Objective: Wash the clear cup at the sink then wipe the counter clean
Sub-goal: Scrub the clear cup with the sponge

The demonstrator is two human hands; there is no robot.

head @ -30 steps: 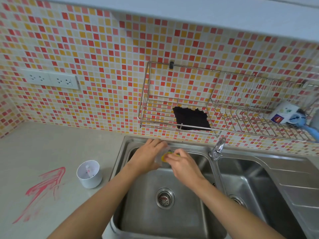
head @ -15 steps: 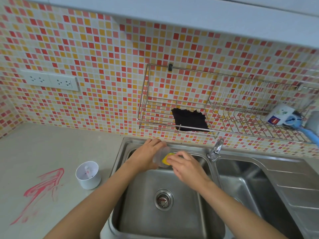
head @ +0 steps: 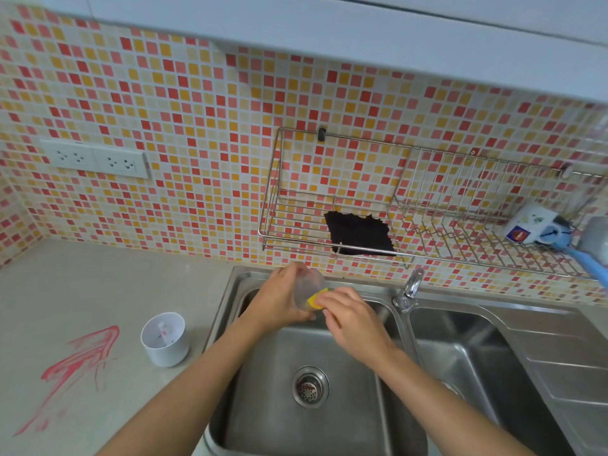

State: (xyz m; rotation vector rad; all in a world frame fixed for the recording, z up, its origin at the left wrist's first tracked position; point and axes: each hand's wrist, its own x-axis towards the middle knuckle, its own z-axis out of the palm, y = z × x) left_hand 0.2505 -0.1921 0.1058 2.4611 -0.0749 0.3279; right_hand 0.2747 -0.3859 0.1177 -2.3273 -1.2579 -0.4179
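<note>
A: Where is the clear cup point(head: 307, 289)?

B: Over the left basin of the steel sink point(head: 332, 422), near its back edge. The left hand point(head: 279, 302) has its grip wrapped round the cup's side, and the cup lies tilted with its mouth toward the right.

A: And the other hand?

B: The right hand point(head: 350, 315) pinches a yellow sponge point(head: 315, 299), its grip closed on it, and presses the sponge against the cup at the mouth. How far the sponge reaches inside I cannot tell.

A: Is water running?

B: No stream shows from the tap point(head: 409, 289), which stands at the divider between the two basins. The drain strainer point(head: 310, 386) sits in the basin floor below the hands.

A: What is on the worktop point(head: 82, 291)?

B: A red smear point(head: 75, 366) streaks its left part. Just beside it, between the smear and the sink rim, stands a white cup point(head: 164, 339) with something small and pale inside.

A: On the wall?

B: A wire rack point(head: 427, 225) hangs on the mosaic tiles, with a dark cloth point(head: 360, 233) lying on it and a mug point(head: 531, 225) on its side farther right. A double socket point(head: 95, 158) is fixed at the left.
</note>
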